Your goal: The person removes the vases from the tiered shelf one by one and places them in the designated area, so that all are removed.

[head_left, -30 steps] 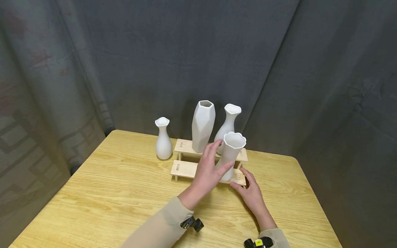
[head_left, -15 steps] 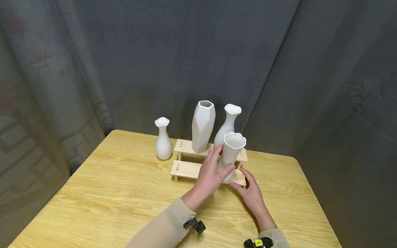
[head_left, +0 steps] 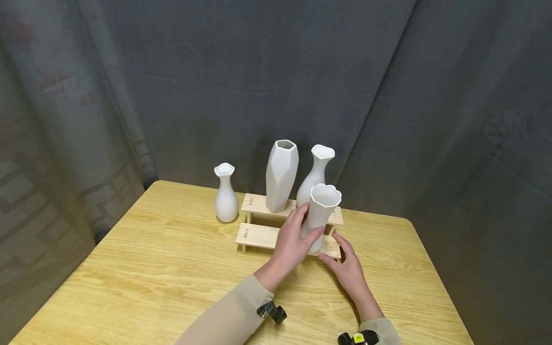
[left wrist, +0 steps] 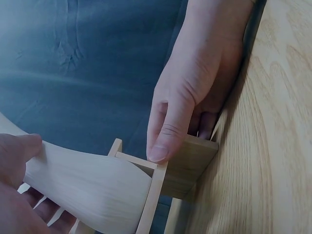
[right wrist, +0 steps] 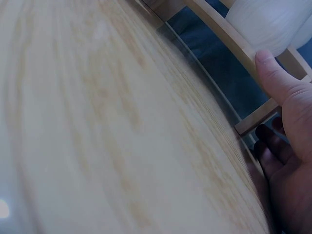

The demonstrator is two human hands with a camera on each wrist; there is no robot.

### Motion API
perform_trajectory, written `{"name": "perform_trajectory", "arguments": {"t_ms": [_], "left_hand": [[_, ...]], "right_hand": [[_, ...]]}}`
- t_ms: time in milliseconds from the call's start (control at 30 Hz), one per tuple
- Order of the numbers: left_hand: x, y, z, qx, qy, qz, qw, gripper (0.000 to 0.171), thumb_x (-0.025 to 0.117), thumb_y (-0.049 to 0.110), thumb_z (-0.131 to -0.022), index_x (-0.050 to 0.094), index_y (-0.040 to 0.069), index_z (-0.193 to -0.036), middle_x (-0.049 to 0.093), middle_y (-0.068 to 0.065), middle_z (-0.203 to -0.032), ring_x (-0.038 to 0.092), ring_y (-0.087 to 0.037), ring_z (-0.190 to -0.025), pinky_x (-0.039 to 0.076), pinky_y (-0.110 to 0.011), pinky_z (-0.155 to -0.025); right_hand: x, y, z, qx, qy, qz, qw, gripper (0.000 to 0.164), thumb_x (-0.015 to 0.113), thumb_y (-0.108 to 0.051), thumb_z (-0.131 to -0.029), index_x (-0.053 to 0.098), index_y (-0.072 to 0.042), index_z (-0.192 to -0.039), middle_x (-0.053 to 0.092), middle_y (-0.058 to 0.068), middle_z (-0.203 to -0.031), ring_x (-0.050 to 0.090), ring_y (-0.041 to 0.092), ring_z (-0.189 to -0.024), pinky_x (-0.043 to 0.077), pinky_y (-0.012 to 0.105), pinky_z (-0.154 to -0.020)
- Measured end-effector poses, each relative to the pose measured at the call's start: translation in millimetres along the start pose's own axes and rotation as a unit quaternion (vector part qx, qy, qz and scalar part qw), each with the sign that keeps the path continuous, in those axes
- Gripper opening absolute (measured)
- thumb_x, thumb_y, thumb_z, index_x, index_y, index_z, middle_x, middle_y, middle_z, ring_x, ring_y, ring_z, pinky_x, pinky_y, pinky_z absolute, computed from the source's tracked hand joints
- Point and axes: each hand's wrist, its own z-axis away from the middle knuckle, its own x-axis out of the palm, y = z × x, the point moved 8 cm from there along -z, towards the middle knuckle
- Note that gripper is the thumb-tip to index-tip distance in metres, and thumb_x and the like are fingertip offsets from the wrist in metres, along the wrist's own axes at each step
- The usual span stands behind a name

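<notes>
My left hand (head_left: pixel 291 242) grips a white vase (head_left: pixel 322 211) with a scalloped rim, which stands upright on the right part of the lower step of a two-step wooden stand (head_left: pixel 258 235). In the left wrist view, the thumb presses one side of the vase (left wrist: pixel 92 183) and the fingers curl round the other. My right hand (head_left: pixel 351 275) holds the right end of that lower step. The right wrist view has its thumb (right wrist: pixel 273 73) on the step's edge, with the fingers near the leg (right wrist: pixel 258 117), partly hidden.
On the upper step stand a tall faceted white vase (head_left: pixel 281 177) and a wavy-rimmed, narrow-necked white vase (head_left: pixel 316 172). A smaller narrow-necked vase (head_left: pixel 226 201) stands on the wooden table (head_left: pixel 151 268), left of the stand. Grey curtains (head_left: pixel 258 72) hang behind.
My left hand has moved slightly right and its fingers have come lower, closing round the scalloped vase. My right hand stays on the stand's end.
</notes>
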Motion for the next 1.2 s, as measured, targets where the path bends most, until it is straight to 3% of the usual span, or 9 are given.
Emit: {"name": "perform_trajectory", "arguments": {"t_ms": [367, 700, 967, 1200], "left_hand": [[-1.8, 3.0, 1.0, 0.001, 0.000, 0.002, 1.0000, 0.063, 0.084, 0.021, -0.101, 0.055, 0.008, -0.156, 0.065, -0.013, -0.144, 0.065, -0.031, -0.131, 0.054, -0.055, -0.109], [-8.2, 2.3, 1.5, 0.011, 0.009, 0.022, 0.9997, 0.064, 0.086, 0.019, -0.099, 0.057, 0.008, -0.155, 0.067, -0.010, -0.137, 0.068, -0.027, -0.127, 0.057, -0.049, -0.107], [-26.6, 8.9, 5.2, 0.035, 0.016, 0.034, 0.9987, 0.064, 0.087, 0.015, -0.098, 0.058, 0.009, -0.154, 0.067, -0.010, -0.139, 0.069, -0.028, -0.122, 0.058, -0.051, -0.104], [-53.0, 10.7, 9.4, 0.039, 0.021, 0.038, 0.9983, 0.062, 0.087, 0.016, -0.098, 0.059, 0.010, -0.153, 0.068, -0.010, -0.135, 0.068, -0.028, -0.118, 0.059, -0.055, -0.101]], "right_hand": [[0.2, -0.4, 1.5, 0.005, -0.003, 0.010, 1.000, 0.091, 0.086, -0.040, -0.099, 0.037, -0.015, -0.171, 0.032, 0.015, -0.175, 0.028, 0.040, -0.164, 0.029, 0.057, -0.130], [0.5, -1.8, 0.9, 0.003, -0.003, -0.001, 1.000, 0.090, 0.086, -0.040, -0.098, 0.038, -0.015, -0.171, 0.032, 0.014, -0.174, 0.033, 0.039, -0.161, 0.032, 0.055, -0.129], [-0.6, -0.7, 1.2, 0.002, -0.004, -0.002, 1.000, 0.091, 0.086, -0.041, -0.098, 0.038, -0.015, -0.170, 0.033, 0.012, -0.174, 0.034, 0.036, -0.161, 0.033, 0.051, -0.127], [-0.8, -0.6, 1.9, -0.006, -0.006, 0.000, 1.000, 0.092, 0.086, -0.044, -0.098, 0.038, -0.017, -0.171, 0.031, 0.013, -0.176, 0.029, 0.037, -0.163, 0.030, 0.054, -0.130]]}}
